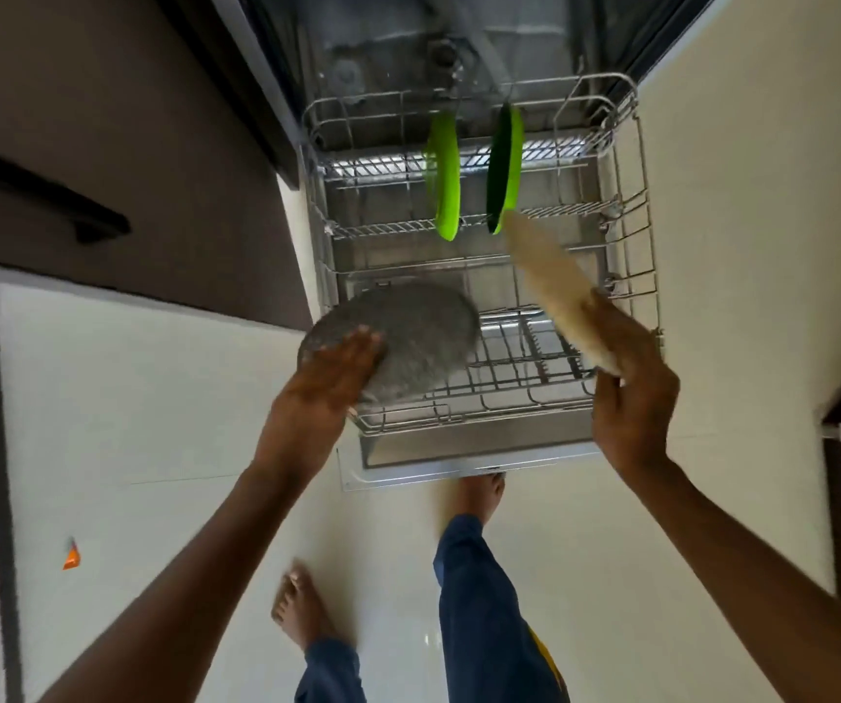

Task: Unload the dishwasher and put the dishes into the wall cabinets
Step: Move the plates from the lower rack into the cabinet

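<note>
Currently no readable writing or brand showing anywhere. Rack (631, 276) is sitting pulled out over the open dishwasher door (459, 466), holding two green plates (447, 180) on edge at the back. Left hand (329, 383) is gripping a grey plate (408, 337) by its rim, above the rack's front left corner. Right hand (631, 383) is pinching a cream plate (555, 291), tilted edge-on above the rack's right side.

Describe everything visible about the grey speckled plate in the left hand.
The round grey speckled plate looks like matte stoneware and is seen from its underside. It is tilted over the front left corner of the wire dishwasher rack. The left hand holds its near edge, fingers spread flat on the back. Motion blur hides finer detail.
</note>
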{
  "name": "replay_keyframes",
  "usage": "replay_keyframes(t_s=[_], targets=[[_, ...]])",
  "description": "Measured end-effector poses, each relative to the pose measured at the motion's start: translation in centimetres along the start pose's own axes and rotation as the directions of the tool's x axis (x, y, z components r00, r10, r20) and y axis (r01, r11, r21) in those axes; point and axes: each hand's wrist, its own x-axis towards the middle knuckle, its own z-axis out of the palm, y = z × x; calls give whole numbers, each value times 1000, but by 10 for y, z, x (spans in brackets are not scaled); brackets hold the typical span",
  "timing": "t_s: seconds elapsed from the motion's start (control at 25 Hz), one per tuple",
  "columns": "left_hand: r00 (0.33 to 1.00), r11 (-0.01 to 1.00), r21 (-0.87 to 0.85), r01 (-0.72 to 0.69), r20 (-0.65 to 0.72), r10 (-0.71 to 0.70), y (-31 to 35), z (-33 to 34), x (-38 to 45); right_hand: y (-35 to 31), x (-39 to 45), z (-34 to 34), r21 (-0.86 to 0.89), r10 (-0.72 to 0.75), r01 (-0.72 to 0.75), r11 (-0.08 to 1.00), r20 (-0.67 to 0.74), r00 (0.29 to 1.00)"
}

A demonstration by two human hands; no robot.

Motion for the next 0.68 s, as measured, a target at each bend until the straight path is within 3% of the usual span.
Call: replay_keyframes(t_s=[0.04,0.08,0.16,0.2,0.28,0.44,0.52,0.68], targets=[[987,983,92,-161,15,160,-4,-6,-13,-14,-16,-9,11,-166,166,986,103,981],[976,965,147,-216,22,215,-5,-9,-26,-26,-27,-13,28,-286,287,958,210,935],[991,979,156,-130,5,131,-4,-25,-66,-60,-57,-6,41,-429,456,889,422,799],[988,977,149,-151,-6,154,-7,-37,-90,-76,-74,5,54,-481,525,849,488,728],[979,970,141,-196,-21,200,-23,-60,-144,-111,-108,33,124,-540,584,802,570,619],[985,979,126,-163,-45,169,-77,-102,-248,-194,-156,100,233,-574,586,776,645,504],[988,978,157,-138,-53,148,-104,-124,-289,-243,-181,140,212,-572,598,773,640,513],[996,972,224,-76,-33,85,-170,-169,-320,-318,-214,221,164,-517,526,834,564,644]])
